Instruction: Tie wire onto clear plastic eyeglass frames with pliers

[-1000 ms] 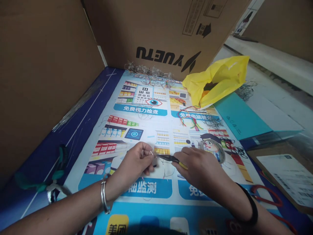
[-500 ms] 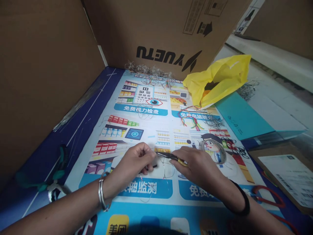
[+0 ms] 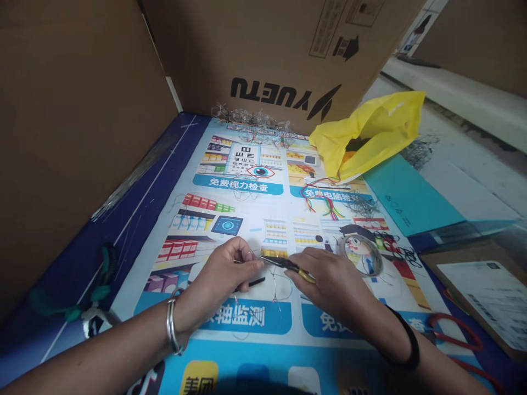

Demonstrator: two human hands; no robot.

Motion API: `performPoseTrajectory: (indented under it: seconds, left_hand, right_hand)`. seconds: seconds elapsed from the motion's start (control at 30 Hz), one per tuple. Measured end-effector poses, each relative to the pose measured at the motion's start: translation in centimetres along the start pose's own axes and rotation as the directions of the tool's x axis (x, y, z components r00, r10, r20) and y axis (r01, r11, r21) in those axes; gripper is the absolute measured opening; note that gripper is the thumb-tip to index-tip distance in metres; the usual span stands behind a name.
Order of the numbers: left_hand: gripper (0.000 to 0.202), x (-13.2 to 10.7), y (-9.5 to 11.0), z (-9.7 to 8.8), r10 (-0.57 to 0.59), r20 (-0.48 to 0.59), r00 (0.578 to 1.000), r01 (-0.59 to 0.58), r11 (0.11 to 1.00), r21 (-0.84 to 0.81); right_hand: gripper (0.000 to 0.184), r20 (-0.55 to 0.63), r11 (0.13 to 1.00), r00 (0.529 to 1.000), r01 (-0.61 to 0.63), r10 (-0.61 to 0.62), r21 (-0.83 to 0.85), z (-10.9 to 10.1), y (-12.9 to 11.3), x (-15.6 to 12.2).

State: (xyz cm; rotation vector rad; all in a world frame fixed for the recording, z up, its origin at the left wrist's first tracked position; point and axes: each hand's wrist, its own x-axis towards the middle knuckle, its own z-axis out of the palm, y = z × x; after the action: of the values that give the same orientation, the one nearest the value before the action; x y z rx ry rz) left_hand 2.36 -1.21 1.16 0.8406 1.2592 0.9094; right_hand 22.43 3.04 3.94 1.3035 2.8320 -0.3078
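Note:
My right hand [image 3: 325, 277] is closed around the handles of pliers [image 3: 280, 261] with dark, slim jaws and some yellow on the grip. The jaws point left and reach the fingertips of my left hand [image 3: 236, 266]. Those fingers are pinched together on thin wire [image 3: 275, 281], which hangs in fine loops below the jaws. Small pinkish bits show on the wire. Exactly where the jaws meet the wire is too small to make out.
Tangled wire [image 3: 255, 118] lies along the cardboard wall [image 3: 263, 55]. A yellow bag [image 3: 370, 134], coloured cords [image 3: 329, 207] and a tape roll [image 3: 362, 255] are at right. Green-handled pliers [image 3: 96, 296] lie left; red-handled scissors [image 3: 457, 329] lie right. A printed poster [image 3: 247, 348] covers the tabletop.
Both hands stay almost in place. The plier tips have shifted slightly left at my left fingertips, and the view has moved a little.

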Motion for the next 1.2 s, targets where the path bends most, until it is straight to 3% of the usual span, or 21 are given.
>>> performPoseTrajectory:
  seconds: [0.37,0.47,0.67,1.2]
  left_hand:
    - [0.029,-0.2,0.8,0.2,-0.042,-0.028,0.999,0.04,0.997,-0.059]
    - [0.016,-0.2,1.1,0.1,-0.06,0.016,0.998,0.06,0.998,-0.03]
    - [0.015,-0.2,1.3,-0.2,-0.127,0.054,0.99,0.127,0.992,0.004]
    - [0.023,0.2,1.2,-0.3,-0.086,0.069,0.994,0.092,0.993,-0.077]
  right_hand:
    - [0.022,-0.023,0.999,0.999,0.025,-0.024,0.048,0.2,0.1,-0.1]
    - [0.023,-0.024,0.996,0.999,0.025,-0.023,0.082,0.3,0.1,-0.1]
    - [0.024,-0.025,0.991,0.999,0.023,-0.02,0.135,0.5,0.1,0.0]
    - [0.024,-0.027,0.976,1.0,0.011,-0.005,0.216,1.2,0.0,0.0]
